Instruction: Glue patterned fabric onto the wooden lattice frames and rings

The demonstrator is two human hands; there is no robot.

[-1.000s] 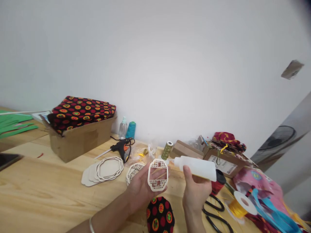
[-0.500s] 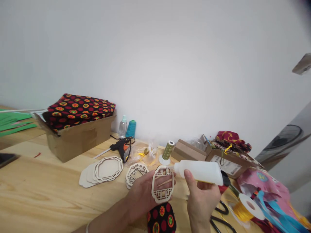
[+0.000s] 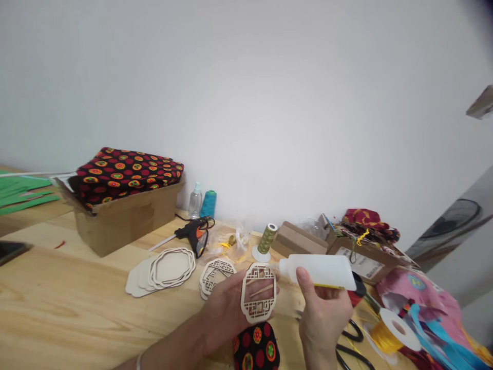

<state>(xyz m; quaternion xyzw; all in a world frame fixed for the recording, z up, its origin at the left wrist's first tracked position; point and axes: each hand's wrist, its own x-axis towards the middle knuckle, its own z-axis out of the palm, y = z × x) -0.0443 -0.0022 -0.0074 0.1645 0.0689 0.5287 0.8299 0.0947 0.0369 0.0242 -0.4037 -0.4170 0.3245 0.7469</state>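
While a lattice frame (image 3: 259,310) is held, a bottle (image 3: 321,271) is pointed at it

In the left hand (image 3: 227,304) the frame is grasped, above the worktop (image 3: 77,313), just beyond patterned fabric (image 3: 256,348); to its right, the bottle is gripped by the right hand (image 3: 324,319).

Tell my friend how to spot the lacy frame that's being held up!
Start at the wooden table below the wall, then find the left hand above it. That hand holds a pale, rounded frame with a big open middle and patterned cutouts above and below. Unlike the similar lattice pieces just left of it, which lie on the table, it's held up beside a white bottle.
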